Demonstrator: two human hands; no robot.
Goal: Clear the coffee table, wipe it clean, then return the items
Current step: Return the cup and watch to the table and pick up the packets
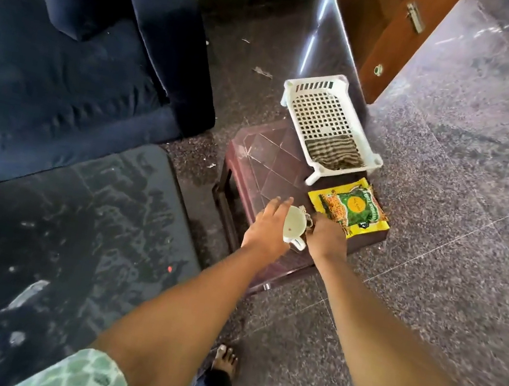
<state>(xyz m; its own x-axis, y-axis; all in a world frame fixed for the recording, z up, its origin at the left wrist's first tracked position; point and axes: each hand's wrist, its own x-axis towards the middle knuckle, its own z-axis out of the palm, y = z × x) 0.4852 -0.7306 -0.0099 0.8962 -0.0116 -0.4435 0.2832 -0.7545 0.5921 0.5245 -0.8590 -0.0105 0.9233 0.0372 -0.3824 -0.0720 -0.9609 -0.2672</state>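
Observation:
A small brown plastic coffee table (265,161) stands on the stone floor. My left hand (265,228) wraps around a white cup (294,228) at the table's near edge; the cup is tilted, with its handle toward me. My right hand (326,238) is curled right beside it, its fingers closed on a small clear glass item (306,220) that is mostly hidden. A yellow and green snack packet (350,207) lies flat on the table's right corner. A white slotted basket (301,83) rests on the far side, with a striped cloth (333,154) inside it.
A dark blue sofa (66,60) fills the left. A dark dusty mat (52,243) lies on the floor near left. A wooden door (385,29) stands open behind the basket. My bare foot (225,359) is just below the table. Open stone floor lies to the right.

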